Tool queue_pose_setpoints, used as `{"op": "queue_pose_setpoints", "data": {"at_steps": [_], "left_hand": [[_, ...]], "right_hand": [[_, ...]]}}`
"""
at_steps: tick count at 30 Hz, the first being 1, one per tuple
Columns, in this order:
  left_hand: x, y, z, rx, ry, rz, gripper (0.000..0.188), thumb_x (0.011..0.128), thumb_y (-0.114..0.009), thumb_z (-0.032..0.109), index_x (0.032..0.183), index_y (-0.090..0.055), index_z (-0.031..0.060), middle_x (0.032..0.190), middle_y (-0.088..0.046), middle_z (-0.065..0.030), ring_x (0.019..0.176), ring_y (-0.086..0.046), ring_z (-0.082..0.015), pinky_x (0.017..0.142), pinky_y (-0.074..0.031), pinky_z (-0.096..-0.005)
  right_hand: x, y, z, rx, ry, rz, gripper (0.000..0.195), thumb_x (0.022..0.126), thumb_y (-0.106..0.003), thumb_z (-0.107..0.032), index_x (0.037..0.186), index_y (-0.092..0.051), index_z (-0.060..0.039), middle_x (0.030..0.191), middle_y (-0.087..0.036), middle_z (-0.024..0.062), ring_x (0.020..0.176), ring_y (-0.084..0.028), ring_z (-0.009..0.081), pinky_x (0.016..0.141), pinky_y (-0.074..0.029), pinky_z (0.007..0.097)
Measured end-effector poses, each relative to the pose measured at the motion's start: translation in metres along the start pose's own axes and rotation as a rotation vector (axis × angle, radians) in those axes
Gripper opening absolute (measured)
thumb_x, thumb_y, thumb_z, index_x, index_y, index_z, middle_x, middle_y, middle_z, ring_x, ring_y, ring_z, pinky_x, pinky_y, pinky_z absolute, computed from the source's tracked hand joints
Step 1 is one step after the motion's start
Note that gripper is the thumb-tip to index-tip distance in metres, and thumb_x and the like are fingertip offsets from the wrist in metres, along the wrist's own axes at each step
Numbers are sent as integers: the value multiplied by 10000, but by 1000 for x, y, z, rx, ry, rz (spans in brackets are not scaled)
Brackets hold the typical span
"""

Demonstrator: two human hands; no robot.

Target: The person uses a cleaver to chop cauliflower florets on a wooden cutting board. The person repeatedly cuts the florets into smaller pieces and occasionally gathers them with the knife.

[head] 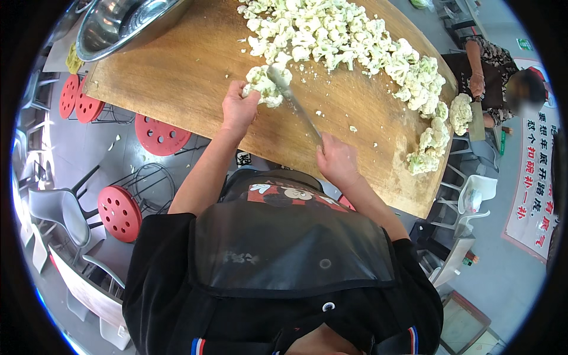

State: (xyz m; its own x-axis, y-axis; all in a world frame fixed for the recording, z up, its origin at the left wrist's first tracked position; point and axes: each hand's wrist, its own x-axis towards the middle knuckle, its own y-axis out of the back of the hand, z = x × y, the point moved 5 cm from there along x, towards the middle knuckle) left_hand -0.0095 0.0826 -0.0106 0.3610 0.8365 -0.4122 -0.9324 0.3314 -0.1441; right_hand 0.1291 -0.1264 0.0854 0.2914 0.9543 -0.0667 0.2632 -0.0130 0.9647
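My left hand (240, 108) grips a piece of cauliflower (262, 84) from its near left side, over the brown wooden table top (177, 93). In my right hand (337, 160) is the handle of a knife (295, 104), mostly hidden by my fingers. The blade slants up and left, and its tip overlaps the right part of that cauliflower piece. Whether the edge has gone into it I cannot tell. Beyond both hands spreads a large heap of cut cauliflower florets (319, 31), and small white crumbs dot the wood.
A steel bowl (124, 26) sits at the table's far left corner. Larger cauliflower chunks (428, 148) lie along the right edge. There, another person (488, 75) holds a cleaver (477, 122) beside a cauliflower head (460, 114). Red stools (162, 135) stand on the floor at left.
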Motion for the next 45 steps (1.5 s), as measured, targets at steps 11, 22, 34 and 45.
{"op": "queue_pose_setpoints", "data": {"at_steps": [11,22,34,45], "left_hand": [[-10,0,-6,54,-1,70,234,843,-670,109,995,-503,50,708,-566,-48,470,-518,-104,399,-397,-278],[-31,-23,-29,425,-215,154,358,750,-754,195,967,-509,49,793,-635,-128,702,-615,-229,670,-519,-384],[19,24,-13,471,-275,-62,402,751,-750,149,1090,-569,30,848,-620,-65,731,-584,-157,702,-523,-308],[-6,18,4,457,-246,-65,260,747,-727,102,866,-504,42,718,-597,-62,613,-584,-142,571,-508,-309]], "right_hand": [[-14,46,1,483,-352,-99,270,861,-610,-191,1054,-578,-6,814,-644,261,803,-631,458,708,-486,508],[-1,33,-47,157,-283,-298,260,875,-578,-168,1021,-524,40,854,-654,270,827,-638,456,716,-500,516],[-3,50,-25,203,-19,-127,248,858,-589,-168,1031,-555,6,825,-639,228,752,-635,424,677,-493,519],[37,-5,-30,199,-136,-93,205,869,-574,-167,978,-552,5,815,-653,230,741,-643,417,665,-496,525]]}}
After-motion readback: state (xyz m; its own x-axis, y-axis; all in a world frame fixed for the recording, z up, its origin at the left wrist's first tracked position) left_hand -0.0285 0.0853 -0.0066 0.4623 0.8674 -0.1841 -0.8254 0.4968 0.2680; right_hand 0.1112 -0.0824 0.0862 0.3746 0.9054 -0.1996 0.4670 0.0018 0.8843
